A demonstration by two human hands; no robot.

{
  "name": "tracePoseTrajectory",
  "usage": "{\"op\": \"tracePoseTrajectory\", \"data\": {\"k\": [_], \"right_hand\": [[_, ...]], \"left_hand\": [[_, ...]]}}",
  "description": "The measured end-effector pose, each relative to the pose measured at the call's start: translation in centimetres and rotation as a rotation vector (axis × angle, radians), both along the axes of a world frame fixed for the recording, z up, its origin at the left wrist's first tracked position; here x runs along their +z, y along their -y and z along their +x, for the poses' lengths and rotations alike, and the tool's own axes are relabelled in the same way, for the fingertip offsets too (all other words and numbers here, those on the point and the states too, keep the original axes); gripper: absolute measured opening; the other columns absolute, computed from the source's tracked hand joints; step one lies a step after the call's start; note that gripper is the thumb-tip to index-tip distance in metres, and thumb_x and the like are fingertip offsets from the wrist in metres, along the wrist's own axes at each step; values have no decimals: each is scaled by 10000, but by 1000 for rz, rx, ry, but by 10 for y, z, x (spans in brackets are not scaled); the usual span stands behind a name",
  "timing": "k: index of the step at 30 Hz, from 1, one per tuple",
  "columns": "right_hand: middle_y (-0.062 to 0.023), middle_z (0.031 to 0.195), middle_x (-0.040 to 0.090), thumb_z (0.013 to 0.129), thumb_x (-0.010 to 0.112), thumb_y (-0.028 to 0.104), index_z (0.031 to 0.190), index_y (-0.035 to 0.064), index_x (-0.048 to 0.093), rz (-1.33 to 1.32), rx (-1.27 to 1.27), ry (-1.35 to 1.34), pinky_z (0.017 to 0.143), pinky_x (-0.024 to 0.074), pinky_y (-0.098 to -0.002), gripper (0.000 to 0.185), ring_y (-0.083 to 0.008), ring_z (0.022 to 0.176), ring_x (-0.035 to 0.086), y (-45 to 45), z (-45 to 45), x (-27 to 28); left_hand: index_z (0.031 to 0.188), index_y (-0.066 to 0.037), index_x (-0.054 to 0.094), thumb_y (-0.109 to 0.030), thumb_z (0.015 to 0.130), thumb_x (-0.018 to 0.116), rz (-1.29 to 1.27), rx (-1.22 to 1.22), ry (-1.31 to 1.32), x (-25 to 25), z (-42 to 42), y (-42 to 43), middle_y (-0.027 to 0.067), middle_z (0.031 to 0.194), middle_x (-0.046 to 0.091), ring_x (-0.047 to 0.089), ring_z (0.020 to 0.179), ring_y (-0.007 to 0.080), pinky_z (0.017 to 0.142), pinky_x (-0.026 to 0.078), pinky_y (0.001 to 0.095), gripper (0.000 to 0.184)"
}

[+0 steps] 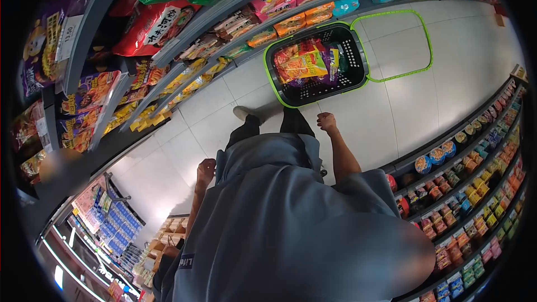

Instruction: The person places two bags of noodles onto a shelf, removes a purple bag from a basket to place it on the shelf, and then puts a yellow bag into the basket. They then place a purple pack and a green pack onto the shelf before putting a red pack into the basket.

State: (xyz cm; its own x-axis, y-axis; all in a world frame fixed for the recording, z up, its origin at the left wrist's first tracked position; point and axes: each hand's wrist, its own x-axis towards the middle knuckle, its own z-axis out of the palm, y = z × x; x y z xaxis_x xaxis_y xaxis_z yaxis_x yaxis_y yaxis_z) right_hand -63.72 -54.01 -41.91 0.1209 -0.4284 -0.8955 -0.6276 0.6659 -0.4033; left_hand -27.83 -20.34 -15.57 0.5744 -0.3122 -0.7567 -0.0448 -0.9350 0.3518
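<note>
My left hand [206,170] hangs beside my left hip with its fingers curled in, and nothing shows in it. Out to the right of my legs is my right hand [326,122], loosely closed with no visible object in the fingers. A black shopping basket [354,70] with a bright green rim stands on the floor just in front of my feet, below and apart from both hands. Its long green handle [431,45] lies folded out to the right. Inside the basket rest several snack or noodle packets [302,64], red, yellow and purple.
Shelves of bagged noodles [162,25] run along the left and front. On the right, a curved-looking shelf unit [442,163] holds cup noodles and small packs. Pale floor tiles [386,109] lie between them. Stacked blue-and-white goods [117,218] stand at the lower left.
</note>
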Motion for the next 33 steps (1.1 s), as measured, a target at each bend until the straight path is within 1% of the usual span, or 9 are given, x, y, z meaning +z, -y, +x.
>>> {"op": "tracePoseTrajectory", "data": {"k": [2,5,16,20,23,27,28,31,33], "right_hand": [[-87,836,683,867,590,238,1042,52,655,51,36,-10,557,526,-323,263,-185,671,664,8,-10,-10],[-78,822,681,876,585,246,1052,62,658,-1,49,-27,550,523,-323,265,-179,668,662,31,-12,-12],[-13,745,649,908,619,260,948,82,650,-225,-99,146,484,465,-267,185,-121,617,631,107,17,2],[-11,742,647,905,626,271,932,83,649,-194,-80,127,479,462,-263,191,-118,614,630,89,14,0],[-41,766,662,915,583,249,972,69,660,-190,20,75,501,489,-282,203,-140,626,640,62,5,-3],[-78,807,678,917,548,236,1030,48,662,-141,134,15,518,510,-300,248,-165,639,649,18,-8,6],[-82,813,680,915,548,234,1030,44,662,-130,149,0,517,511,-300,249,-167,644,651,10,-8,13],[-92,817,680,914,543,223,1029,36,659,-129,143,22,517,513,-294,248,-166,651,652,-15,-16,31],[-93,821,681,914,544,220,1030,35,657,-159,160,13,518,514,-294,246,-164,652,651,-28,-21,45]], "left_hand": [[1036,-16,642,-229,928,514,5,-19,8,4,-1,15,94,860,680,671,723,162,549,535,282,270],[1085,-13,619,-262,928,571,-68,121,-35,2,-2,26,99,894,682,668,734,160,585,541,289,299],[1075,-27,625,-262,919,586,-77,188,-57,-15,-8,-4,92,899,669,674,714,167,551,521,278,285],[1054,-21,629,-298,922,586,-109,190,-83,-12,-21,-12,88,872,661,664,703,162,551,520,271,310],[1027,-17,638,-343,925,581,-124,50,17,-7,-33,-7,63,798,645,614,655,134,552,504,267,346],[1003,1,648,-366,917,576,-319,-94,149,-50,-38,-43,63,696,624,580,600,140,535,463,305,384],[1003,1,648,-366,917,576,-345,-93,147,-50,-40,-41,63,696,624,580,600,140,535,463,305,384],[996,9,665,-321,912,578,-134,42,52,-40,-47,-30,132,753,660,616,644,183,615,502,339,352],[997,9,671,-302,912,574,-180,3,61,-72,-47,-53,148,789,674,636,675,200,638,508,343,336]]}}
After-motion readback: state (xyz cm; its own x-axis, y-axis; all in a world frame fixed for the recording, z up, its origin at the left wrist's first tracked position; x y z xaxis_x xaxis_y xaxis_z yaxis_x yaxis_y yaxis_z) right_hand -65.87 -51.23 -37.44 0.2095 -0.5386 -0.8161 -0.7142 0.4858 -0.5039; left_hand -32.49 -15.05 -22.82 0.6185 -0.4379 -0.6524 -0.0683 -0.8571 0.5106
